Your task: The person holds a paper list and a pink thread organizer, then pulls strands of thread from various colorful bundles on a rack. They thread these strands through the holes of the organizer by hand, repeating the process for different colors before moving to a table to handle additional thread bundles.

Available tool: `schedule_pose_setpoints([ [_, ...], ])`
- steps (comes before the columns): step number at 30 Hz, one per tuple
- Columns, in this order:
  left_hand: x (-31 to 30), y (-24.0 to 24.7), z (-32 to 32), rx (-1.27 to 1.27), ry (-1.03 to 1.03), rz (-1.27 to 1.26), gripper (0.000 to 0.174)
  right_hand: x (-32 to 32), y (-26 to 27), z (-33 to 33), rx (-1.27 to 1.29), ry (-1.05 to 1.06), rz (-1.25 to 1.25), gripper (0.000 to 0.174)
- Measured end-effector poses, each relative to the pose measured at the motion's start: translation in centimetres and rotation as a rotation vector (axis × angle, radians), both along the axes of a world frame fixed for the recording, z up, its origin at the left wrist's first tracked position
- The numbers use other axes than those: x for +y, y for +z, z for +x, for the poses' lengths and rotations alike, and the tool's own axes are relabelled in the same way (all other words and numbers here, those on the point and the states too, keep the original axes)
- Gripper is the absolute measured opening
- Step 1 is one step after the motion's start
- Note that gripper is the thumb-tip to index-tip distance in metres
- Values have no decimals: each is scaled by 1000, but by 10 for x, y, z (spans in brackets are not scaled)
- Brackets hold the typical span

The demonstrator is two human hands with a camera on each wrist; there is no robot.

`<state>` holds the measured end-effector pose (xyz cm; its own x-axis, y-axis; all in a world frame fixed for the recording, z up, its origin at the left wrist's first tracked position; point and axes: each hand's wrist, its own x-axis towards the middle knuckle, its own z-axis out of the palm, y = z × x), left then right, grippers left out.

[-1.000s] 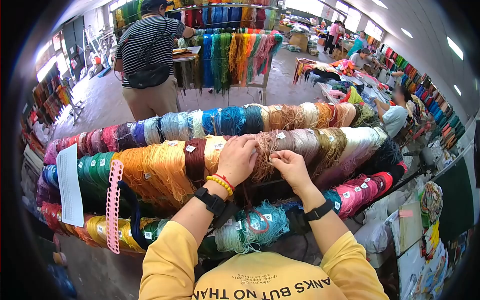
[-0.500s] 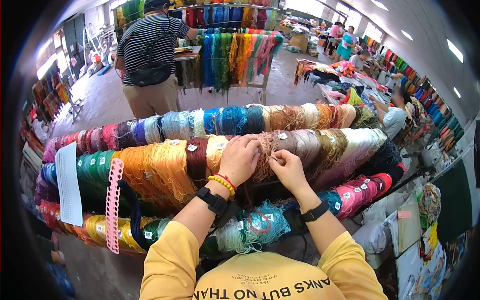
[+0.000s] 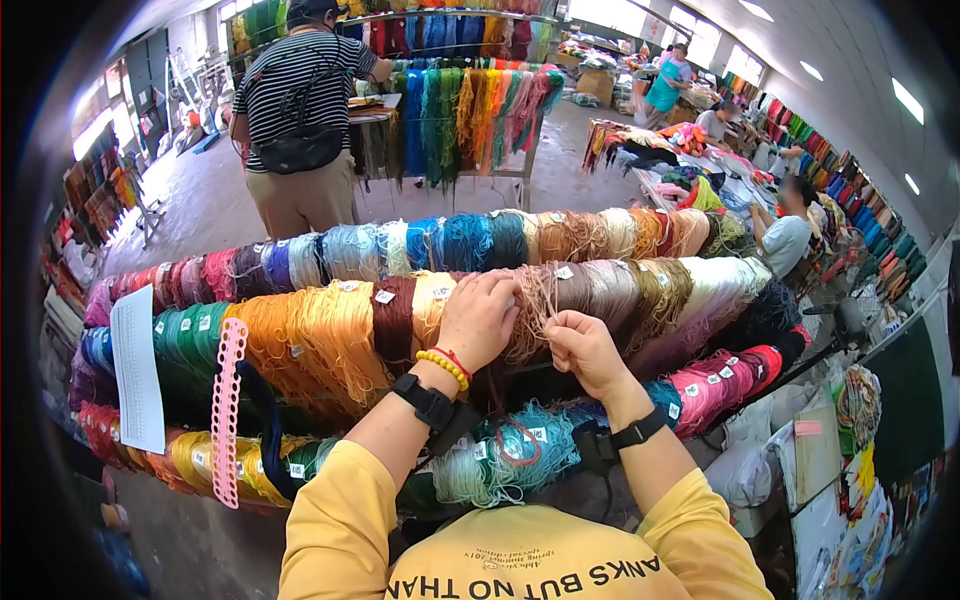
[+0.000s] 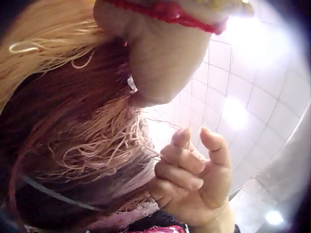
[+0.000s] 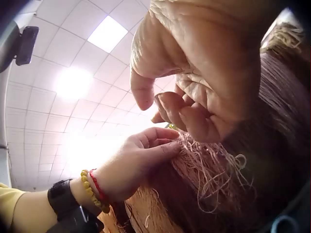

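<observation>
Tan yarn skein (image 3: 532,295) clutched under the curled fingers of the left hand (image 3: 478,320), a few strands (image 4: 146,151) pinched just right of it by the right hand (image 3: 585,348).

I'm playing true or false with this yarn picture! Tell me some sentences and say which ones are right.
1. The right hand pinches strands of the tan yarn. True.
2. The left hand holds scissors. False: it grips the tan yarn.
3. A pink strip with holes hangs left of the hands. True.
4. The person in the striped shirt faces us. False: their back is turned.
5. A yellow bead bracelet sits on the left wrist. True.
</observation>
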<state>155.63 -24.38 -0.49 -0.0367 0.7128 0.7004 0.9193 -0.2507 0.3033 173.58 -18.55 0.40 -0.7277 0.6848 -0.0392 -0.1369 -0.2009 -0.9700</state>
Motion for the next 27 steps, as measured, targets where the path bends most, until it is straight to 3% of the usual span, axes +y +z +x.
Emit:
schedule_pose_setpoints([
  [4, -1, 17, 5, 6, 42, -48, 48, -2, 18, 13, -172, 26, 104, 14],
  [8, 18, 25, 21, 310, 198, -52, 67, -10, 27, 18, -199, 11, 318, 18],
  [11, 39, 21, 26, 187, 190, -415, 67, -18, 24, 22, -222, 35, 561, 21],
  [15, 38, 20, 25, 263, 216, -386, 64, -26, 31, 47, -318, -80, 676, 20],
  [22, 35, 24, 28, 271, 234, -439, 60, -45, 50, 112, -232, -171, 428, 17],
  [27, 35, 27, 30, 267, 242, -461, 61, -72, 70, 161, -169, -313, 541, 18],
])
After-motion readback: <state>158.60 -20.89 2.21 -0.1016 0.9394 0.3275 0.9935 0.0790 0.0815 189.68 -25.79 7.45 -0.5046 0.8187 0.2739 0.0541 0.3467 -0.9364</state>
